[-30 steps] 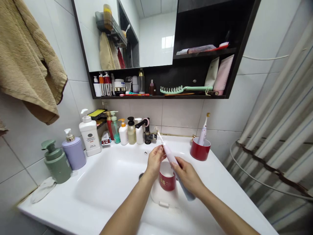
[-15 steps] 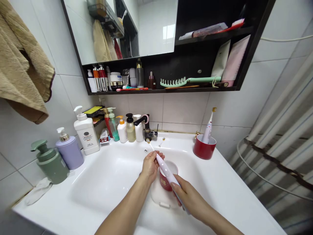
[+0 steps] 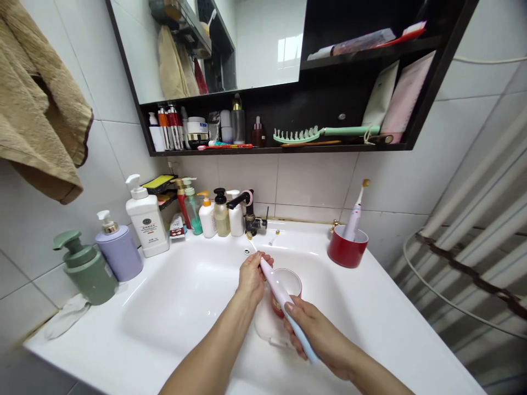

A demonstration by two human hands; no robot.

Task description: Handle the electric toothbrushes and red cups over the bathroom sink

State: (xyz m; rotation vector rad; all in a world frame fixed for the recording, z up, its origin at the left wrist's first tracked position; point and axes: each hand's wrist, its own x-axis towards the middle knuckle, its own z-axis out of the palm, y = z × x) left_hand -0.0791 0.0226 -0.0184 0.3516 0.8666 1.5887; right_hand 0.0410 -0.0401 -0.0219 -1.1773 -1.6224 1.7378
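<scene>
While the two hands stood close together over the sink (image 3: 173, 312), they shared one electric toothbrush (image 3: 276, 286); the left hand (image 3: 252, 274) pinched its upper end with the fingertips, just below the brush head (image 3: 250, 236), and the right hand (image 3: 313, 329) was wrapped round the lower, bluish part of the handle. The toothbrush slanted up and away from the right hand past the left; below it, in the sink, sat a red cup (image 3: 291, 281), with a whitish box (image 3: 264, 323) under or beside it, I could not tell which.

To my eye the smooth handle was the main risk; if it was wet, which I couldn't make out, it could slide through the right hand and knock the cup over. The left hand's pinch looked light; a sudden twist there could pull the brush head loose into the sink. Ahead of the left hand stood the tap (image 3: 250, 213); a careless forward swing could bump the bristles on it; beyond both hands a loose brush head (image 3: 274, 238) lay on the ledge, where a stray knuckle could roll it down.
</scene>
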